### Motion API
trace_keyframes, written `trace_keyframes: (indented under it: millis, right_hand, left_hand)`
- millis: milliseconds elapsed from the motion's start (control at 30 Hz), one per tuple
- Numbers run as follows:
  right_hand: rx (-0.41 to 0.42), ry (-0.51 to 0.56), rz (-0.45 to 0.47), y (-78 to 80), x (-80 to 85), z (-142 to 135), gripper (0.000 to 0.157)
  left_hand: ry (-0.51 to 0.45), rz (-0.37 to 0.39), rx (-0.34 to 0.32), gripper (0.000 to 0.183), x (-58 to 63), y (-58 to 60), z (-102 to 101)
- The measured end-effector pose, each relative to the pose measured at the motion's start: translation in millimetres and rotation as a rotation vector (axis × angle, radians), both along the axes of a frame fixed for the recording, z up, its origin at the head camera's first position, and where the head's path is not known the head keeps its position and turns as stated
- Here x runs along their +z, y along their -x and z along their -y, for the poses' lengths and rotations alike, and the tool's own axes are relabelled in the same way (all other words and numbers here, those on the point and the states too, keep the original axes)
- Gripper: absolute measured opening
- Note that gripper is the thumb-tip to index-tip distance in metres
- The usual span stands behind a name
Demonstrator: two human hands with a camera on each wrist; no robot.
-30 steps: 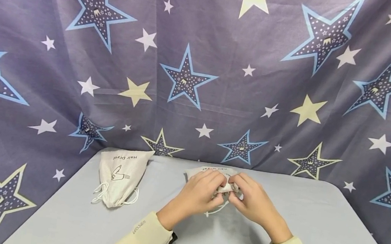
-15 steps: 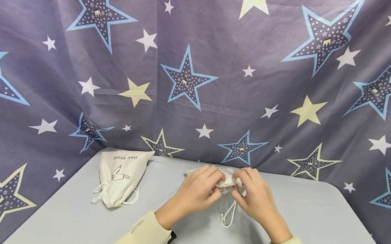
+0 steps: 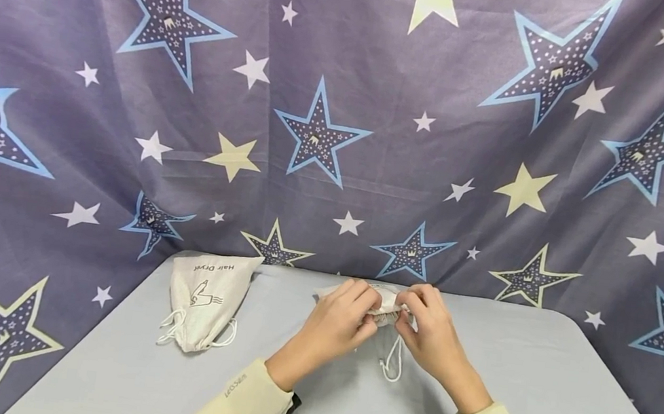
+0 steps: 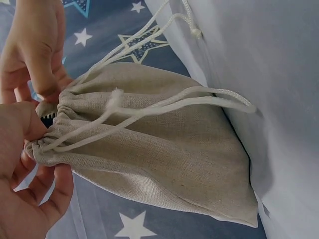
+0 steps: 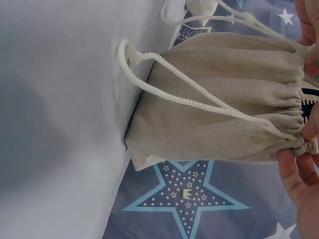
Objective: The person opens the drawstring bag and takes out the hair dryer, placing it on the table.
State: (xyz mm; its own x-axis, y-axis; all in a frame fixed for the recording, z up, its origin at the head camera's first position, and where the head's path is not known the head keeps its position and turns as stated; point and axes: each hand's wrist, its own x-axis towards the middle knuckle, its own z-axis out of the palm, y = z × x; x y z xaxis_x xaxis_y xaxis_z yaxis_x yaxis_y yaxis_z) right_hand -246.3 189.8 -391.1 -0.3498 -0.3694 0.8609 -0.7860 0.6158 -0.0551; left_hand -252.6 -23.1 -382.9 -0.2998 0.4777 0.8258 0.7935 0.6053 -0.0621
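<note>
L grip (image 3: 338,318), R grip (image 3: 434,331) — pinching bag (image 4: 164,154)

I had the table (image 3: 540,374) stretching away from the person, with the backdrop (image 3: 349,52) standing behind its far edge. Far back on the left lay a drawstring bag (image 3: 207,299), its mouth toward the person and cord loops at either side of it. Well to its right, near the middle, was a second bag (image 4: 149,134), its mouth between the left hand (image 3: 334,320) and the right hand (image 3: 433,341), its bottom toward the backdrop. One cord loop (image 3: 391,367) hung before it. I saw an object (image 4: 48,119) inside its mouth.
</note>
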Motion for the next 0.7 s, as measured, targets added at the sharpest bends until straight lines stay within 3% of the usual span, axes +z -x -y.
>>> trace_keyframes:
  millis: [200,467,700]
  right_hand:
    - [-0.026,0.043,0.000,0.1,-0.4,2.8,0.031]
    - [-0.033,0.079,-0.002,1.0,-4.8,10.4,0.019]
    - [-0.051,0.068,0.053,-2.4,-4.8,10.2,0.026]
  left_hand:
    - [-0.020,-0.009,0.018,0.021,0.4,-0.1,0.4]
    - [-0.017,0.021,0.027,0.017,0.4,-0.3,1.6]
    - [-0.025,0.029,0.017,0.017,2.6,-0.8,3.3]
